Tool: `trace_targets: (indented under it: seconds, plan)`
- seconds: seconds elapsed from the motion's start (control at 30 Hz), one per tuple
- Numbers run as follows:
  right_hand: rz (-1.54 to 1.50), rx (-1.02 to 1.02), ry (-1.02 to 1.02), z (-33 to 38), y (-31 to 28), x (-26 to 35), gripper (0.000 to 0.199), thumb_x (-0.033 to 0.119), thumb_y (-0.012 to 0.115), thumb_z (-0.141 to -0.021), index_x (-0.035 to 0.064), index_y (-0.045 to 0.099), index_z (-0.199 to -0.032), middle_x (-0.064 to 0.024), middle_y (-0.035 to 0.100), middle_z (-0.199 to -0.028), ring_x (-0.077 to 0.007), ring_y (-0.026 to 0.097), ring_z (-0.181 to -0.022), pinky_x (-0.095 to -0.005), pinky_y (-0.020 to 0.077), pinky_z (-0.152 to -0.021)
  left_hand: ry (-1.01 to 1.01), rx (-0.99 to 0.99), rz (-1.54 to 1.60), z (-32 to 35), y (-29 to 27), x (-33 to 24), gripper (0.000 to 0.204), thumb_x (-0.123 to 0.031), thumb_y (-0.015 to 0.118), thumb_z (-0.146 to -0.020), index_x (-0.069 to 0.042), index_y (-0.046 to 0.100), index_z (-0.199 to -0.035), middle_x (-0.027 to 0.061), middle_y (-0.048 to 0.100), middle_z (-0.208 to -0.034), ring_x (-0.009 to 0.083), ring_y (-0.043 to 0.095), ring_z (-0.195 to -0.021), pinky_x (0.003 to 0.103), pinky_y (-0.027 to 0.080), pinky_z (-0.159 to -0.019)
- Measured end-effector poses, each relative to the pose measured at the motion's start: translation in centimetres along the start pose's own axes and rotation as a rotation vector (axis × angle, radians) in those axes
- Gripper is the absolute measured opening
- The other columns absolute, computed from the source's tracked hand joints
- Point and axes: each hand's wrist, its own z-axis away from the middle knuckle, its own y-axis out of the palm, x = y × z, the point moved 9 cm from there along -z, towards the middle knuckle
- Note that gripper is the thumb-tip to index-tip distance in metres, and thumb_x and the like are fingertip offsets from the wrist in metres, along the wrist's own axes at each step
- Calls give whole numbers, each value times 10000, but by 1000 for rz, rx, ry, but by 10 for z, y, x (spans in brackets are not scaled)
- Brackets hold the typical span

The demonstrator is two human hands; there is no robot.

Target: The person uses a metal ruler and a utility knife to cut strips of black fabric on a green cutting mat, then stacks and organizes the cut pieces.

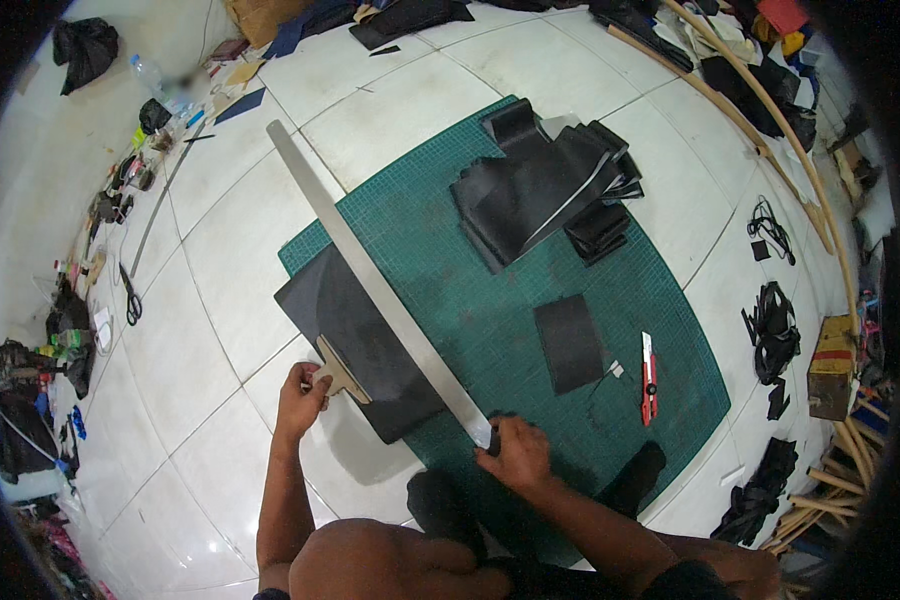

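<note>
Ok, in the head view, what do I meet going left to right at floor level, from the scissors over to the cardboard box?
Scissors → left hand on a tan template → right hand at the long metal ruler's near end → small black sheet → red utility knife → black straps → cardboard box.

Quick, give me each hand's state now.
Left hand: gripping the cardboard template.
Right hand: closed, pressing the ruler end.

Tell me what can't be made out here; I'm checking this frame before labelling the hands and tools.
Head view only:
- Right hand: what it grips at the near end of the long metal ruler is hidden by its own fingers.
- Left hand: its grip on the tan cardboard template is partly covered by the fingers.
- Black sheet: the ruler crosses and hides a strip.
- Clutter along the left wall: too small and bent by the fisheye.
</note>
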Motion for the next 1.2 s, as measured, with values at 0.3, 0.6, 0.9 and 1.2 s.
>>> trace_targets:
  seconds: [0.3, 0.6, 0.9, 1.2]
  plan:
    - [-380, 43, 110, 2, 3, 16, 586, 217, 825, -737, -8, 515, -1180, -172, 531, -1102, -311, 607, -981, -437, 523, -846, 22, 23, 321, -3, 30, -13, 283, -98, 648, -951, 14, 539, -1187, 81, 639, -878, 143, 639, -665, 270, 548, -588]
    - [-443, -51, 135, 16, 16, -2, 564, 220, 822, -701, 10, 557, -1153, -181, 577, -1058, -390, 610, -969, -484, 513, -845, 125, -26, 348, -10, 56, -25, 276, -102, 639, -966, 16, 503, -1176, 102, 643, -897, 155, 645, -659, 279, 556, -590]
    - [-178, -223, -143, 23, 14, 1, 523, 222, 827, -655, 39, 611, -1094, -110, 587, -950, -310, 584, -880, -469, 398, -782, 131, -38, 302, -18, 49, -31, 273, -116, 644, -967, 16, 521, -1173, 95, 649, -912, 140, 642, -693, 267, 552, -593]
    - [-31, -339, -233, 27, 13, 9, 484, 319, 812, -690, 46, 650, -1056, -101, 582, -901, -291, 576, -834, -468, 374, -754, 346, -265, -218, -23, 22, -63, 451, -231, 751, -882, 15, 554, -1204, 150, 631, -1060, 244, 638, -952, 373, 535, -804]
